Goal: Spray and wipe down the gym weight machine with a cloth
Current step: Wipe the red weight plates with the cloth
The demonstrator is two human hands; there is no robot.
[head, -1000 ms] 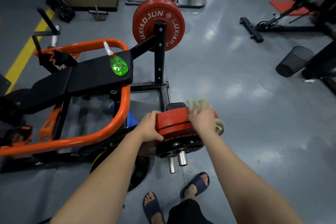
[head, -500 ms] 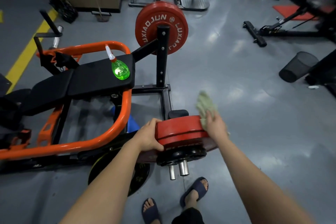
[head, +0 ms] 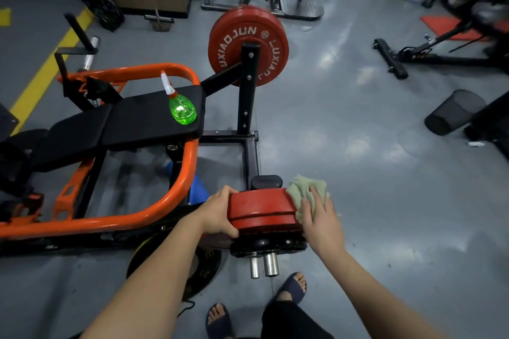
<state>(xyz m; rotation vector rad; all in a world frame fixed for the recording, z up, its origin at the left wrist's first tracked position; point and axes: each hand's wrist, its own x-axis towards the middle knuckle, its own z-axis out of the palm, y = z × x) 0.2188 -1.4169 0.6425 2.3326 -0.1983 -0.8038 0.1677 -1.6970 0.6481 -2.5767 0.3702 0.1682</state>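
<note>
The weight machine has an orange tube frame (head: 190,157) and a black padded seat (head: 137,121). Near me, red weight plates (head: 261,210) sit on a loading peg above black plates. My left hand (head: 220,212) grips the left edge of the red plates. My right hand (head: 319,217) presses a pale green cloth (head: 304,191) flat against their right edge, fingers straight. A green spray bottle (head: 181,109) with a white nozzle stands on the seat pad, untouched. A second red plate (head: 248,44) hangs on the far black upright.
A black mesh bin (head: 451,113) lies tipped on the grey floor at the right. Other black gym machines (head: 440,47) stand at the far right and back. A yellow-and-black plate (head: 176,270) lies on the floor under my left arm. My sandalled feet (head: 292,286) are below the peg.
My right hand has slid the cloth from the top of the red plates down onto their right edge. The left hand has kept its grip on the left edge.
</note>
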